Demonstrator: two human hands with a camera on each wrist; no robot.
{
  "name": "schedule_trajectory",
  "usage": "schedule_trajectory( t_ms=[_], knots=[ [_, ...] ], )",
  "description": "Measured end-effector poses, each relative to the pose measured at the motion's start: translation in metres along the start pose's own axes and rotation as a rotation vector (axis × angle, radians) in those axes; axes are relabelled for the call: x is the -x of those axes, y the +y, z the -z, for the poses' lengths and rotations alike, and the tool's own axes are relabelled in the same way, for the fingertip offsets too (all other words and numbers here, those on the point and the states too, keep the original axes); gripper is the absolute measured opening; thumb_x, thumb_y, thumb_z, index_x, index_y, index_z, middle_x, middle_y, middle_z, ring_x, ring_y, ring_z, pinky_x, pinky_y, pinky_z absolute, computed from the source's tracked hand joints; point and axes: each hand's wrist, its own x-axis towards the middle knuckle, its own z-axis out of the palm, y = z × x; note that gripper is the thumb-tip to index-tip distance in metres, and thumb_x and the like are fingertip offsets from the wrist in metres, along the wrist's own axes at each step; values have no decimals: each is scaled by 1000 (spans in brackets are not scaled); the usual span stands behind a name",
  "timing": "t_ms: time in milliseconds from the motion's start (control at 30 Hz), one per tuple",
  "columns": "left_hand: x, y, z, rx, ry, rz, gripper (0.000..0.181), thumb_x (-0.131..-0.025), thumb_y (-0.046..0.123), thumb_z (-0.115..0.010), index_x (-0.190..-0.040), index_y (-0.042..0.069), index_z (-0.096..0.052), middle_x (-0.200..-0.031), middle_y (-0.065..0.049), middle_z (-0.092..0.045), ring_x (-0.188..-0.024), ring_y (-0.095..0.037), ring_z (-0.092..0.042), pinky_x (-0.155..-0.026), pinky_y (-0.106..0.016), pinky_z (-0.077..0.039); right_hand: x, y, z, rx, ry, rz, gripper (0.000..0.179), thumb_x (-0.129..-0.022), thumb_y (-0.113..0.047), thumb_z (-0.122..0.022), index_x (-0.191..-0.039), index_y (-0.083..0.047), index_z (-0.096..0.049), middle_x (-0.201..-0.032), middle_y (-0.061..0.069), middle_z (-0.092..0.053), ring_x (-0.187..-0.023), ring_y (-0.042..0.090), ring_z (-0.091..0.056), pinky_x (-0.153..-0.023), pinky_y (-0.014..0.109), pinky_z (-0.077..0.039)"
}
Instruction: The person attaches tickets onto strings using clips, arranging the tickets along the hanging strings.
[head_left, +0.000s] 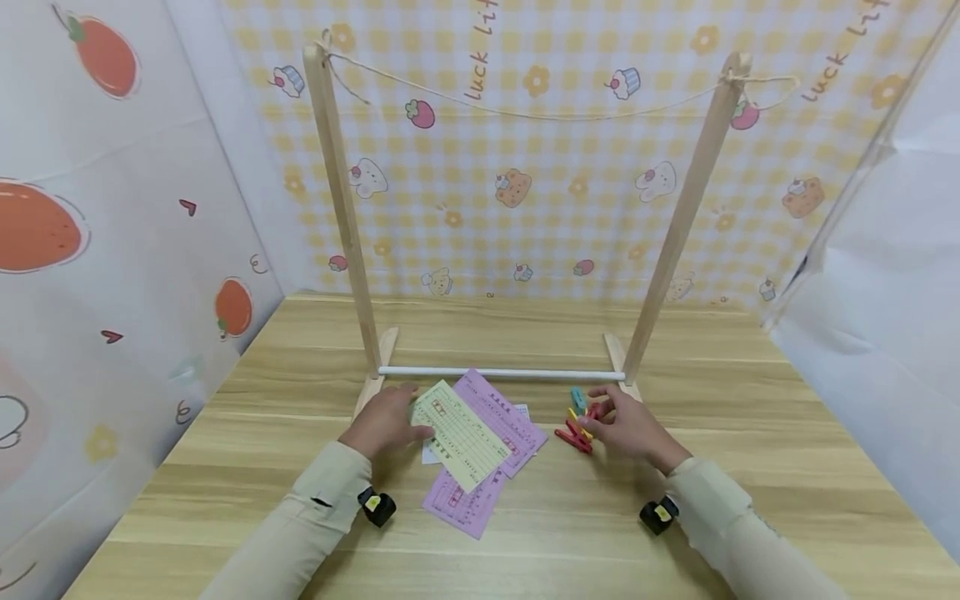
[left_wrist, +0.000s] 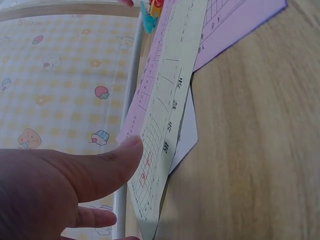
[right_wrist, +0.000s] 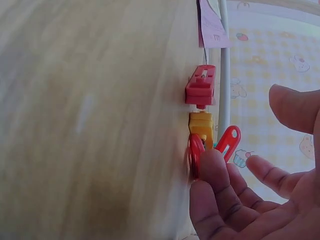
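Note:
My left hand (head_left: pixel 386 417) is at the left end of a pale yellow printed slip (head_left: pixel 461 437), with thumb and fingers spread apart around its corner. The thumb (left_wrist: pixel 107 167) overlaps the slip in the left wrist view; whether it touches is unclear. Under the yellow slip lie purple slips (head_left: pixel 491 408) and a partly hidden white paper (head_left: pixel 429 452). My right hand (head_left: pixel 626 425) reaches over a small cluster of clothespins. Its fingertips are at a red clothespin (right_wrist: pixel 230 142), while the thumb stands away. Beside it are a yellow clothespin (right_wrist: pixel 201 122), another red clothespin (right_wrist: pixel 201 85) and a teal clothespin (head_left: pixel 577 399).
A wooden frame stands behind the slips, with a left post (head_left: pixel 345 208), a right post (head_left: pixel 686 217) and a white bottom rod (head_left: pixel 502 373). A sagging string (head_left: pixel 525 115) joins the post tops. Patterned cloth (head_left: pixel 465 233) hangs behind the wooden table (head_left: pixel 570 533).

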Motion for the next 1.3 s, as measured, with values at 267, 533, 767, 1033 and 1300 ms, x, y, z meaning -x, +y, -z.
schedule_trajectory(
  t_ms=[267, 533, 767, 1033, 1300],
  knots=[
    [-4, 2, -2, -37, -24, 37, 80, -72, 29, -86, -133, -7, -49, -118, -24, -59, -108, -38, -56, -94, -48, -44, -4, 0, 4, -38, -47, -61, 54, -91, -26, -69, -130, 2, -46, -95, 10, -59, -80, 19, -60, -68, 33, -50],
    [-3, 6, -4, -72, -11, 48, 75, -67, 27, -90, -123, -8, -55, -99, -16, -60, -89, -29, -56, -81, -44, -48, -6, -1, 5, -56, -69, -77, 53, -91, -23, -69, -129, 5, -45, -90, 9, -61, -74, 17, -59, -65, 33, -50],
    [-6, 8, -5, -62, -4, 36, 70, -64, 22, -91, -118, -6, -57, -93, -12, -59, -82, -25, -53, -76, -41, -47, -8, -2, 7, -8, -77, -83, 45, -91, -23, -69, -123, 3, -50, -85, 6, -60, -73, 17, -56, -64, 32, -47],
    [-3, 4, -10, -23, 8, 28, 74, -61, 16, -92, -122, -5, -55, -100, -13, -58, -89, -27, -52, -81, -42, -46, -9, 2, 4, 18, -82, -81, 26, -91, -23, -70, -106, -5, -59, -80, 5, -59, -68, 18, -55, -59, 32, -44],
    [-6, 6, -11, 43, 22, 11, 71, -64, 7, -90, -122, 1, -50, -94, -9, -59, -83, -24, -56, -74, -40, -48, -11, 3, 2, 8, -66, -62, 18, -91, -18, -69, -100, -5, -59, -77, 5, -58, -65, 17, -54, -58, 33, -45]
  ],
)
